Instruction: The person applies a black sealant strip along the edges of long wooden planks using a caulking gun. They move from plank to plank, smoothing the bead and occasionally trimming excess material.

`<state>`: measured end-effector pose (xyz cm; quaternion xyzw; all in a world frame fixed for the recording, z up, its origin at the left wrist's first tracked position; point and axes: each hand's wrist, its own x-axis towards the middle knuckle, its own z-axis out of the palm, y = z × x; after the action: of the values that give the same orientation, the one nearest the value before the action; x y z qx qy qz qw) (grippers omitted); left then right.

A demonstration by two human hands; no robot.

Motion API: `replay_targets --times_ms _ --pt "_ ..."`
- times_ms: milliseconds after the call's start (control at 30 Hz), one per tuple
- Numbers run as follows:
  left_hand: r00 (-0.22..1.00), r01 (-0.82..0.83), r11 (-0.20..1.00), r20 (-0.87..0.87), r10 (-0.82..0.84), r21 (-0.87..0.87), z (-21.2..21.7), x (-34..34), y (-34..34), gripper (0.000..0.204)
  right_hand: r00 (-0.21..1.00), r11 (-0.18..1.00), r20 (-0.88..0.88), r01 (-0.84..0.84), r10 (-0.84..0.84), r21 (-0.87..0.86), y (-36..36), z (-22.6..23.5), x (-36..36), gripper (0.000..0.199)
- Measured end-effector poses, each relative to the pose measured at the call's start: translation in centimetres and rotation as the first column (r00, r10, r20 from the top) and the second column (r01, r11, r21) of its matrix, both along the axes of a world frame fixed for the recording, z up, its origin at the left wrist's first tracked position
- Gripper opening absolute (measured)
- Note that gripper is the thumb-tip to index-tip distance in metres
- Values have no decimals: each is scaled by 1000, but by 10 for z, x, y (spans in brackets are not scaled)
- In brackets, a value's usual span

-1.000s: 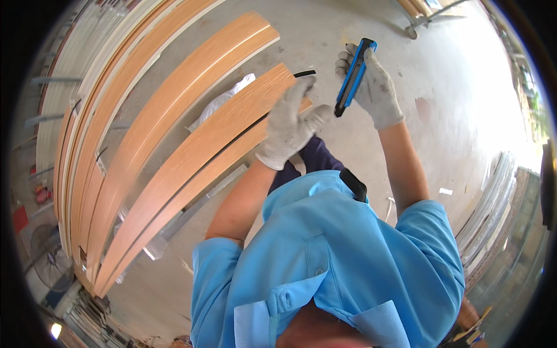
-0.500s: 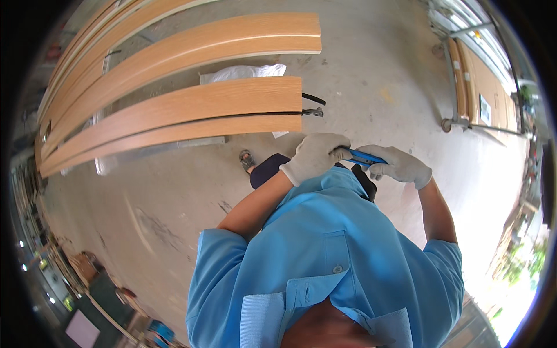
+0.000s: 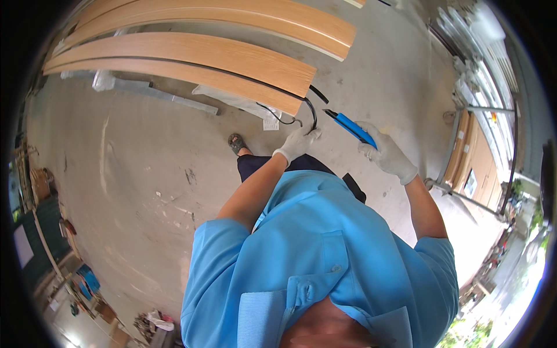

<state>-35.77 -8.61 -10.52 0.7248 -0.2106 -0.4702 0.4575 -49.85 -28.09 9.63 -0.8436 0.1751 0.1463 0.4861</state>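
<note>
Several long wood-grain boards (image 3: 191, 55) lie side by side on the concrete floor. A thin black strip (image 3: 314, 110) runs along the edge of the nearest board and curls loose off its end. My left hand (image 3: 299, 142), in a white glove, pinches the free end of that strip just below the board's corner. My right hand (image 3: 387, 155), also gloved, grips a blue utility knife (image 3: 350, 126) whose tip points up-left toward the board end, a short way from the strip. My blue shirt hides my lower body, apart from one sandalled foot (image 3: 235, 142).
A grey metal bar (image 3: 162, 97) and white wrapping (image 3: 232, 98) lie under the boards. A metal frame with panels (image 3: 464, 145) stands at the right. Clutter and crates (image 3: 52, 232) line the left wall. Bare concrete (image 3: 133, 174) spreads to my left.
My hands have moved apart from in front of my chest. The left hand now holds the black strip at the board end, and the knife points toward it. The view has swung.
</note>
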Motion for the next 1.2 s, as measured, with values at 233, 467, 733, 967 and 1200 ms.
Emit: replay_targets --times_ms 233,467,733,967,1200 --pt "962 -118 993 246 114 1 21 -25 28 42 959 890 -191 -267 208 -370 -3 -27 20 35" --pt "890 -104 991 436 132 -87 67 -24 32 39 900 697 -152 -416 409 -584 -23 -69 34 31" --pt "962 -49 937 236 138 -346 150 -9 85 30 827 540 -561 -454 -42 -709 -154 -99 -79 39" --pt "903 -428 757 -191 385 -493 152 11 95 34 827 792 -187 404 -530 -457 -137 -106 -87 44" --pt "435 -192 977 885 165 -88 203 60 130 26 695 732 248 673 -675 105 -31 -49 -13 31"
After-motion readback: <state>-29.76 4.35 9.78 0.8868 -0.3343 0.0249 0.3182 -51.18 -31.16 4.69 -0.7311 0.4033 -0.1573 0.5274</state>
